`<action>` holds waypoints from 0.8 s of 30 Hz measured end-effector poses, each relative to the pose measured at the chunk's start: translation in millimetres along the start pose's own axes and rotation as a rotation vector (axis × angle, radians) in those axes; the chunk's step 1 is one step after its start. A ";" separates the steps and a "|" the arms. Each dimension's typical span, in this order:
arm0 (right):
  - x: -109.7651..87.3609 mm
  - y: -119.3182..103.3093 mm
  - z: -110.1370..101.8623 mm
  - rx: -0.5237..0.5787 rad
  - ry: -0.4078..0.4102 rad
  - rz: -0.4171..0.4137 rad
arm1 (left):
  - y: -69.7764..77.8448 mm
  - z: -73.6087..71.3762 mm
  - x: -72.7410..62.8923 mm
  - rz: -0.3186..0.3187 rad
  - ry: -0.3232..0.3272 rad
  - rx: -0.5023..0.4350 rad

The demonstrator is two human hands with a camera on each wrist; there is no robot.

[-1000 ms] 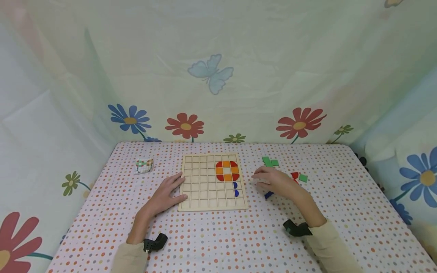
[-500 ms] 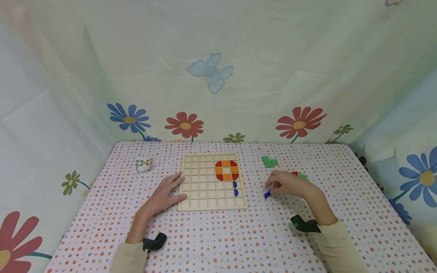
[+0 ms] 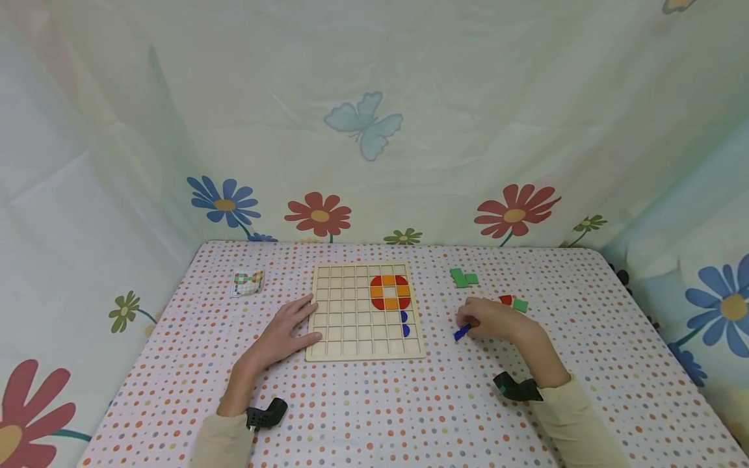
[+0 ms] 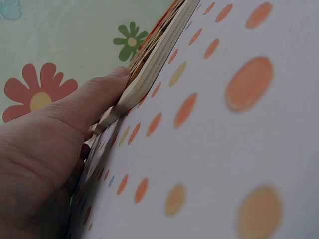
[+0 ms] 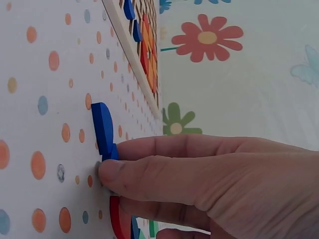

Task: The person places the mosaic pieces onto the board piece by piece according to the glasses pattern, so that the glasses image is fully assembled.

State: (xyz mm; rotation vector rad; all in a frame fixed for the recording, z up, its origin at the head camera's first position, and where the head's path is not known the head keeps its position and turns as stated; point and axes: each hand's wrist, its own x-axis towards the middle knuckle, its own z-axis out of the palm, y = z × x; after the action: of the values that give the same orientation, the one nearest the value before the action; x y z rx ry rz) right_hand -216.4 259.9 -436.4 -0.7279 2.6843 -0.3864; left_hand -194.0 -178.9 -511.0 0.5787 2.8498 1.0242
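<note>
Right hand [image 3: 488, 320] apparently pinches a blue piece [image 5: 110, 153] at its fingertips [image 5: 111, 172]; left hand [image 3: 283, 331], spread, touches the board [image 3: 363, 352].

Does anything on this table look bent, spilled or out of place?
The card, left of the board, looks a little curled: its lower edge bows instead of running straight, while the board looks flat. Otherwise I see no spill or clear damage.

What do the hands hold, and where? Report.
The right hand pinches a blue tile, exact spot hidden behind the thumb. The left hand merely rests on the wooden grid board.
</note>
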 end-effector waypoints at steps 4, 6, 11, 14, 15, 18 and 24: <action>0.9 -0.6 0.0 -0.012 0.016 0.011 | -0.5 -0.3 0.8 -0.003 -0.001 0.005; 1.5 -0.9 -0.5 -0.019 0.023 0.002 | -0.7 -0.3 1.1 -0.004 -0.002 0.008; 2.1 -1.4 -1.8 -0.003 0.072 -0.029 | -0.8 -0.6 0.3 -0.008 -0.006 0.007; 2.2 -4.3 -2.1 -0.002 0.137 -0.080 | -1.4 -0.3 -0.5 -0.017 -0.008 0.005; 2.3 -5.9 -2.2 -0.008 0.161 -0.113 | -1.5 -0.2 -0.8 -0.019 -0.008 0.006; 3.2 -12.7 -1.6 -0.045 0.228 -0.210 | -2.0 0.4 -1.3 -0.026 -0.007 0.002; 5.6 -33.6 5.4 -0.080 0.273 -0.296 | -2.1 0.8 -0.1 -0.015 -0.001 0.005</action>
State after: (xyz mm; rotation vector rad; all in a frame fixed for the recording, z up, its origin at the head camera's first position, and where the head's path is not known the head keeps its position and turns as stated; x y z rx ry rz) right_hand -204.3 228.1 -431.3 -1.1806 2.8605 -0.4835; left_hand -194.4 -180.0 -513.0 0.5566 2.8518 1.0150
